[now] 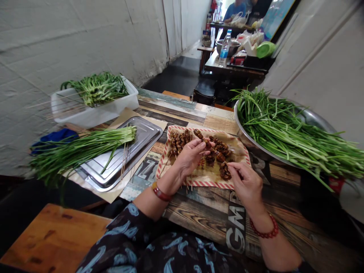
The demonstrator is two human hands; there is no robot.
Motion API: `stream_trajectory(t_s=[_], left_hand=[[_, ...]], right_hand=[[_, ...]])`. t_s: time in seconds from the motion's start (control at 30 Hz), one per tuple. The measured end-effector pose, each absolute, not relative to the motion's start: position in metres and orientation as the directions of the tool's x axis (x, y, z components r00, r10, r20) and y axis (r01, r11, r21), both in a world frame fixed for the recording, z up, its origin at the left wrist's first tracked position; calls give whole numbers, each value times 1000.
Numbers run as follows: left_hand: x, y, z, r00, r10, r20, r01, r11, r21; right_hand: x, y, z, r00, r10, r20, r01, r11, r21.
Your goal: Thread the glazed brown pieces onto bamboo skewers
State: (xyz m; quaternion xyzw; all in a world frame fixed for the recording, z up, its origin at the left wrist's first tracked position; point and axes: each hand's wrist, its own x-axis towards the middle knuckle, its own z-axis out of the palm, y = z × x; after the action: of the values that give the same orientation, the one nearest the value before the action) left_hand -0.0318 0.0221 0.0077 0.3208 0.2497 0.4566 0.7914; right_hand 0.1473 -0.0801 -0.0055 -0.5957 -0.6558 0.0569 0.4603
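Observation:
Over the tray, my left hand (193, 153) has its fingers closed around a skewer of glossy brown morsels (220, 156), which look like silkworm pupae. The skewer slants down to the right, where my right hand (247, 180) pinches its lower end between thumb and forefinger. Part of the stick is hidden by my left fingers. Below lies a paper-lined tray (239, 148) with a red-and-white striped rim. Finished-looking skewers (182, 139) line its left side, their bare sticks pointing toward me. A heap of loose brown morsels (220, 146) lies at the back right of it.
Left of the tray, green chives (93, 146) and thin sticks lie across a metal tray lid (142, 132). Behind it stands a white bin (99, 113) of greens. A big metal bowl (240, 131) of long chives sits right. A person (235, 11) is at a far table.

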Motion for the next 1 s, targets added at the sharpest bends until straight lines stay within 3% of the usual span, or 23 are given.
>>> stream_trajectory(t_s=[0.73, 1.0], left_hand=[[-28, 17, 12, 496, 862, -102, -518, 388, 762], [-44, 29, 25, 336, 940, -61, -648, 278, 709]], right_hand=[[146, -80, -4, 140, 836, 531, 720, 282, -634], [146, -81, -3, 134, 844, 520, 710, 284, -645]])
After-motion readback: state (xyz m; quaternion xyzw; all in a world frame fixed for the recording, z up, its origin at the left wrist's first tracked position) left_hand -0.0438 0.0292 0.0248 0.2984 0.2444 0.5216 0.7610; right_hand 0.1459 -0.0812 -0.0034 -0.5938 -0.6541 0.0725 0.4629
